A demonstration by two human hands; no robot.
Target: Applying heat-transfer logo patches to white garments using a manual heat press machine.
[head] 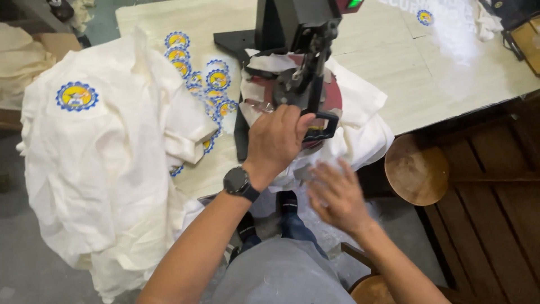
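Left hand point(277, 141) fingers clenched on press handle point(322, 125) | right hand point(337, 197) released, blurred | round blue-yellow patches point(216, 80) beside

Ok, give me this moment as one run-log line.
left hand: grips press handle | right hand: open, blurred, near white garment on heat press | emblem patches beside press

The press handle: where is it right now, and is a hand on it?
In the head view the black loop handle sits at centre, at the front of the heat press; the left hand grips it, over the white garment.
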